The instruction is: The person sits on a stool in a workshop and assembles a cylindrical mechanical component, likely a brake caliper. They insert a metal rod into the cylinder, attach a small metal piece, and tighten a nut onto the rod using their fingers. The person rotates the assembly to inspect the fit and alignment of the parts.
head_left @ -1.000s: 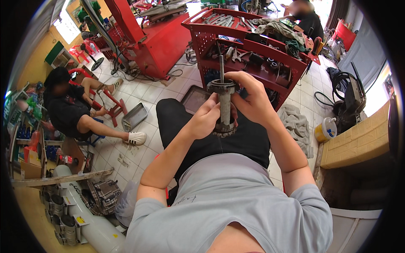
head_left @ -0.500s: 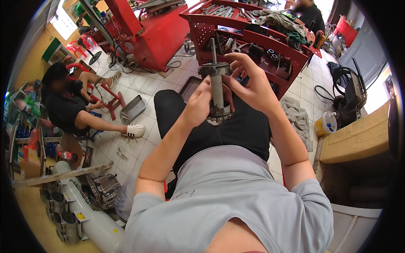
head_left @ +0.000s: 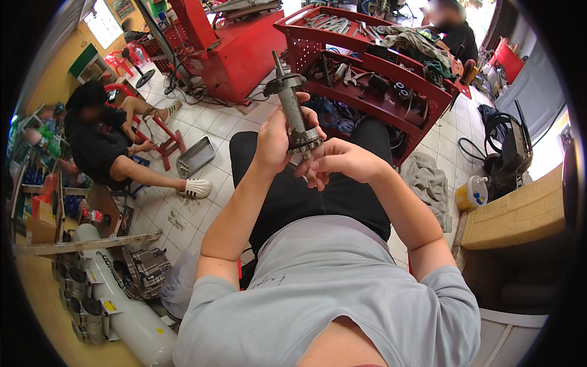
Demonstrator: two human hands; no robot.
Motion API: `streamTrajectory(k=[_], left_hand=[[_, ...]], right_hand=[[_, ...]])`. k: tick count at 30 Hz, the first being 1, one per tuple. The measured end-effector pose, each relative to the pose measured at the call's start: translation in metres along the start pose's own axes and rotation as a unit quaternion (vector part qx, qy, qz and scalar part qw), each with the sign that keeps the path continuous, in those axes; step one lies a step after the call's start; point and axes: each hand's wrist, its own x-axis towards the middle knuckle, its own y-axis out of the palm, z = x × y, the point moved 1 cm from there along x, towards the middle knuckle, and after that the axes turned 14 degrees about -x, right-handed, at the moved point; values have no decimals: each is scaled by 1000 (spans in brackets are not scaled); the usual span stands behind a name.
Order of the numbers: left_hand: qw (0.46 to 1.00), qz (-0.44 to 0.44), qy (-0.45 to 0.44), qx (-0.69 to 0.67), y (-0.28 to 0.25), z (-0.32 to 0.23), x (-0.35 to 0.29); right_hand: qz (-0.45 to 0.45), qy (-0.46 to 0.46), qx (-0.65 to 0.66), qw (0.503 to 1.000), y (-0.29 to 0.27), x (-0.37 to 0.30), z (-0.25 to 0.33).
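My left hand [head_left: 273, 136] is wrapped round a greasy grey metal hub [head_left: 293, 110], its fingers showing behind the barrel. The hub is held tilted above my lap, with a wide flange near its top and a toothed-looking one at its lower end. A thin rod [head_left: 277, 63] sticks out of the top, and a bolt-like end [head_left: 306, 156] pokes out below. Close to that lower end is my right hand [head_left: 345, 162], fingers loosely bent and apart. Its fingertips are at the bolt-like end; whether they touch it is hard to make out.
Ahead stands a red tool cart [head_left: 367, 55] with wrenches on top and loose parts on its shelf. To the left a seated person [head_left: 101, 144] works beside a metal tray [head_left: 197, 157]. A grey cloth [head_left: 426, 183] and a white bucket [head_left: 471, 194] lie to the right.
The hub has shifted left and tilted, its top leaning left. My left hand has moved up round its barrel. My right hand has dropped from the upper flange to the lower end.
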Motion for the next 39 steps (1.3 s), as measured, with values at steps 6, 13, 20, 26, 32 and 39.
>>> streamTrajectory(k=[6, 13, 20, 26, 32, 39], left_hand=[[1000, -9, -4, -24, 1, -6, 0], [998, 6, 15, -56, -1, -8, 0], [997, -19, 54, 42, -3, -8, 0], [998, -5, 44, 44, -4, -12, 1], [997, -6, 71, 26, -4, -10, 1], [996, 0, 85, 35, 1, -10, 0]], right_hand=[[-46, 9, 83, 995, 10, 2, 4], [-150, 22, 18, 988, 18, 8, 0], [-253, 3, -46, 966, 26, 10, 4], [-210, -29, 103, 972, 29, 14, -6], [-225, -13, 16, 974, 27, 11, 3], [-195, -5, 97, 976, 22, 11, -2]])
